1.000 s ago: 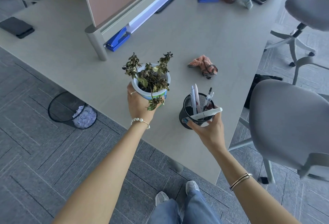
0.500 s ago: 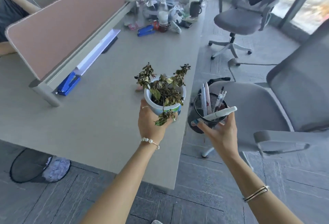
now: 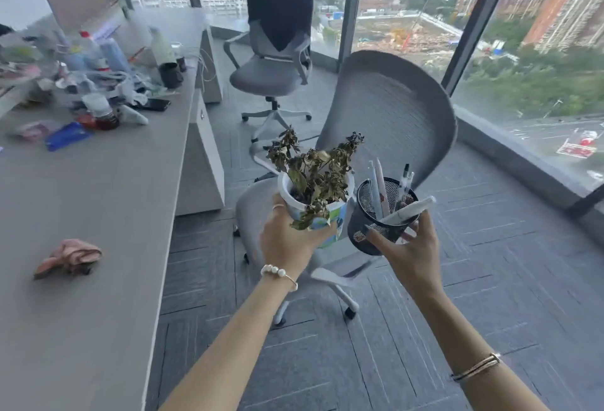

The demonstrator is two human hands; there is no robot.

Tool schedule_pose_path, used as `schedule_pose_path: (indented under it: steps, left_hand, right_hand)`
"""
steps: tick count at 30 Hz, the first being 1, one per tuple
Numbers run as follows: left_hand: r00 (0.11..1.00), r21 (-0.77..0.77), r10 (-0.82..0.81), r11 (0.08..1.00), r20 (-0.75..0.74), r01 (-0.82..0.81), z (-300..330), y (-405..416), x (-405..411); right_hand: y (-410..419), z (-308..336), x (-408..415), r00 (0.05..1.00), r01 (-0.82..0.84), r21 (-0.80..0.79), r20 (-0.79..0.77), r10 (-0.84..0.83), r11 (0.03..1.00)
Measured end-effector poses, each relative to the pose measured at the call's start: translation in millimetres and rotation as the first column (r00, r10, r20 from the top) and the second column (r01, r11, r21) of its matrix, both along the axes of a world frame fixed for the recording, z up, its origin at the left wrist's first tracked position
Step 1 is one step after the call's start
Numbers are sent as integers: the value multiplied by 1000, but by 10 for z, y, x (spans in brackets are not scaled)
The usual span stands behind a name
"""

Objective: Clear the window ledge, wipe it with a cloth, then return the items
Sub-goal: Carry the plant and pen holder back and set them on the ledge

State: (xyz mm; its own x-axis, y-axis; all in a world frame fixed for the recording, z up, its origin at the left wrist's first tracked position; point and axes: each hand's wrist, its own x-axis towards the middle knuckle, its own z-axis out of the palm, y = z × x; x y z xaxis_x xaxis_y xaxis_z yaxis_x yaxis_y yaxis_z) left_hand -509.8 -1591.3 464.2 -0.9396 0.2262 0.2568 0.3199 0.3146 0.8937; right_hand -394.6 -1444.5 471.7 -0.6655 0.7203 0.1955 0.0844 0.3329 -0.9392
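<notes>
My left hand (image 3: pixel 287 240) grips a white plant pot (image 3: pixel 330 214) holding a wilted, dry plant. My right hand (image 3: pixel 408 247) holds a black mesh pen cup (image 3: pixel 369 224) with several pens in it. Both are carried in the air above the floor, in front of a grey office chair (image 3: pixel 392 116). A crumpled pink cloth (image 3: pixel 70 255) lies on the grey desk (image 3: pixel 98 198) at the left. The grey window ledge (image 3: pixel 510 152) runs under the glass at the right.
A second chair with a dark back (image 3: pixel 277 37) stands farther off by the windows. Bottles, a black mug (image 3: pixel 170 74) and a phone (image 3: pixel 153 105) clutter the desk's far end. Grey carpet lies between the desk and the ledge.
My view has swung from the desk to the right, toward the windows. Both hands have carried the pot and the pen cup away from the desk, past the chair.
</notes>
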Motion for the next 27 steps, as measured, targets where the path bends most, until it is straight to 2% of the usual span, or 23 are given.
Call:
schedule_pose_path:
  steps: [4,7,11,14,19,23,27]
  left_hand:
    - [993,-5,-115,993,-12,115,95,920,149]
    - [981,45,-194,980,16,193,127,1502,278]
    - [926,75,-361,932,113,354,92,2234,438]
    - [905,108,-412,909,105,402,65,2736,555]
    - [832,62,-536,844,139,533,104,3527,755]
    - [787,34,-614,789,57,613,184,4248,853]
    - [707,-4,-706,707,43,707,247,5027,913]
  right_hand:
    - [763,80,279,993,121,25,-10,-121,992]
    - [1271,95,510,977,215,29,-13,-215,976]
    - [1853,116,842,944,330,31,-9,-330,944]
    - [2196,152,1068,908,419,22,-16,-419,908]
    - [2764,168,1353,825,564,40,13,-565,825]
    - [3284,172,1507,747,664,43,14,-665,746]
    - [3833,237,1634,664,748,32,-20,-747,663]
